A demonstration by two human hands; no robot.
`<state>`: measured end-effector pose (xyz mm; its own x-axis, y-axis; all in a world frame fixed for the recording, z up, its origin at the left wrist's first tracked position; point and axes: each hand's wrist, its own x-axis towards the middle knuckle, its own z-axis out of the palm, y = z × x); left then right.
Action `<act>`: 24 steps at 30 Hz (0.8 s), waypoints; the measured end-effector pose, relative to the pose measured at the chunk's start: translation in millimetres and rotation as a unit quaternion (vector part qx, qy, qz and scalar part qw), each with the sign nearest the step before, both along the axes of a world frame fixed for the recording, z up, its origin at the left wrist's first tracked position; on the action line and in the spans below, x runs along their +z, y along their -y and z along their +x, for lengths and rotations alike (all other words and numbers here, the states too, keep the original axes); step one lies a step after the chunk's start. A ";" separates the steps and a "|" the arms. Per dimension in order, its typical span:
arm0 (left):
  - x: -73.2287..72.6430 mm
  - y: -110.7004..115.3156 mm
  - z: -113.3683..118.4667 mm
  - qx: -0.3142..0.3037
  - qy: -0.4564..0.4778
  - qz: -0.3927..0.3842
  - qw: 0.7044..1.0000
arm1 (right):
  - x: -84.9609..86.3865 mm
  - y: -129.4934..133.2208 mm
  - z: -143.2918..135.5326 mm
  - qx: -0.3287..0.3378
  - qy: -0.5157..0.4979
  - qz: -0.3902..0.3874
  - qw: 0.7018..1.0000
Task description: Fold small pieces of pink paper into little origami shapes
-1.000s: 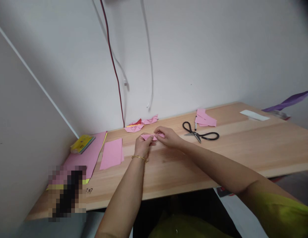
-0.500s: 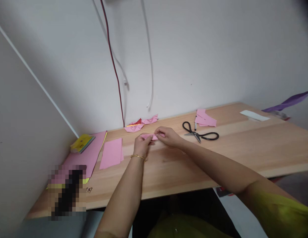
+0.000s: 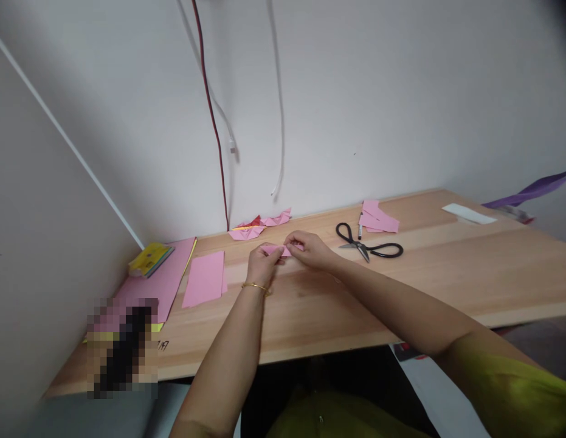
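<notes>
A small folded piece of pink paper (image 3: 287,251) is held between my two hands, a little above the wooden tabletop or on it; I cannot tell which. My left hand (image 3: 261,264) pinches its left part, thumb on top. On the other side, the fingers of my right hand (image 3: 307,249) close on its right part and cover much of it. Behind my hands lie folded pink paper shapes (image 3: 247,233), with a red and a yellow one among them. Flat pink sheets (image 3: 205,278) rest to the left of my left hand.
Black-handled scissors (image 3: 362,246) lie with blades apart to the right, beside a pen (image 3: 360,228) and pink paper scraps (image 3: 378,218). A yellow packet (image 3: 150,260) sits on large pink sheets (image 3: 179,267) at left. Cables (image 3: 214,121) hang along the wall. A white strip (image 3: 469,213) lies far right.
The view has shifted slightly. Both hands stay on the pink paper in nearly the same place, with only a small movement of the fingers.
</notes>
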<state>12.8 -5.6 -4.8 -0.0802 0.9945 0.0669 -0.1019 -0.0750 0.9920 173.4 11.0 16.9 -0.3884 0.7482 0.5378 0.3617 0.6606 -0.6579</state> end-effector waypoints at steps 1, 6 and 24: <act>0.2 0.2 0.2 -0.001 -0.005 0.001 1.000 | 0.1 0.0 0.3 0.000 0.003 0.004 1.000; 2.7 2.0 0.8 0.001 -0.043 0.010 0.999 | 1.5 0.9 0.8 0.003 0.029 0.017 0.999; 0.7 2.2 5.7 -0.039 0.053 -0.018 0.998 | 8.8 4.3 -3.3 0.011 -0.059 -0.168 0.984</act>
<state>18.5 -7.8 -4.1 -0.0069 0.9996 0.0261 -0.2102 -0.0269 0.9773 170.1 6.6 25.7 -0.3557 0.8840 0.3032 0.2586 0.4049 -0.8770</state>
